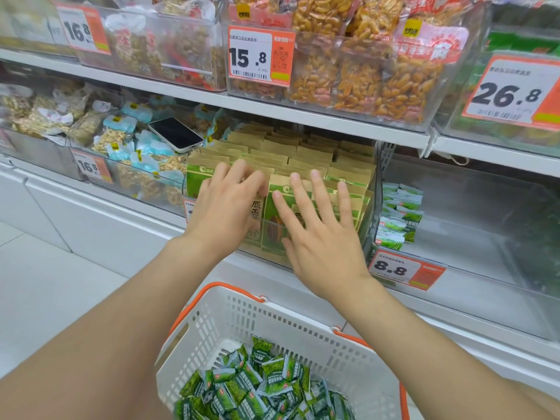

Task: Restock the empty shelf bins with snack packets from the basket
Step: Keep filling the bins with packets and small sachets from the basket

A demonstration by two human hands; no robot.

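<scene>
White shop shelving point(272, 107) fills the view, lined with clear plastic bins. At 12 o'clock from the hands, one bin holds upright rows of brown-and-green kraft paper packets point(303, 156). The left hand point(225, 204) lies over the front packets with fingers loosely extended, gripping nothing. The right hand point(321, 237) presses flat against them, fingers straight and spread.

The task's small green snack packets point(257, 386) sit heaped in the white slotted plastic basket with orange handles point(272, 316) at 6 o'clock. The nearly bare clear bin point(469, 207) at 3 o'clock has only a few green packets stacked at its left end point(400, 216).

Pushing too hard could topple the kraft rows backward. Loose handfuls of the glossy packets may spill between basket and bin. The dark smartphone point(175, 134) at 10 o'clock rests on bagged nuts and could slide if that bin is jostled.
</scene>
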